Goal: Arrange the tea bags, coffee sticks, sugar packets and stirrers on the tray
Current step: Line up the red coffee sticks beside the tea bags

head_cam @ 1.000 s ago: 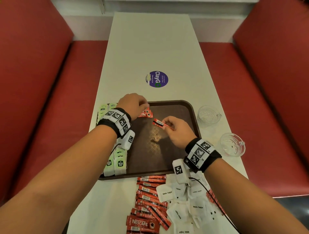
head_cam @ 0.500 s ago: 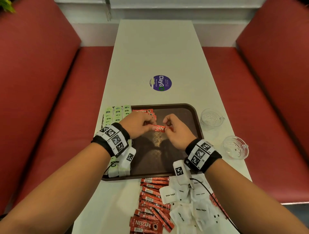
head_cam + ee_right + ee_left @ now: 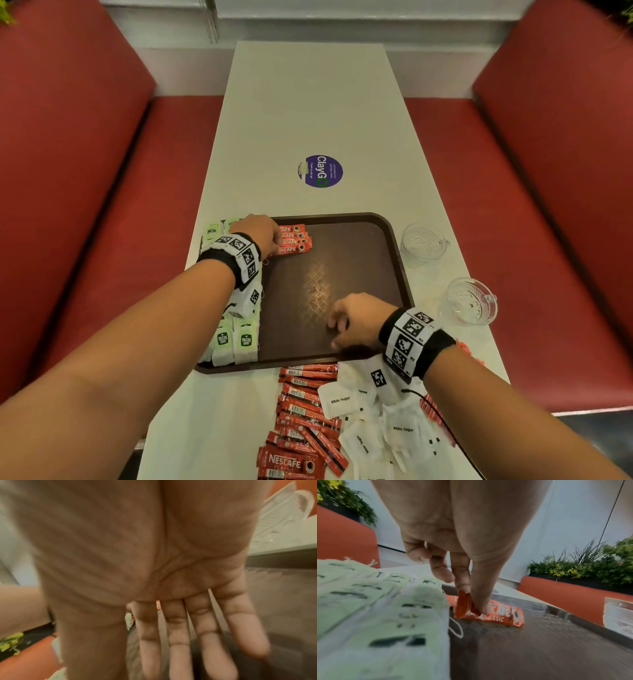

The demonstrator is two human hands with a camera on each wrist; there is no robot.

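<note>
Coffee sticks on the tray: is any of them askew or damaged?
One is. The coffee stick under the left hand has its near end bent upright, where the fingers pinch it. The other sticks in the row lie flat.

Long white table (image 3: 308,102) running down the middle, w/ round purple ClayGo sticker (image 3: 321,171) stuck near centre. Two clear glass cups (image 3: 423,242) on table's right edge, apart from each other, nearer one (image 3: 470,301) w/ handle showing. Red booth seats (image 3: 85,171) both sides. Green plants w/ yellow flowers (image 3: 583,569) in dark planter behind seat backs.
</note>
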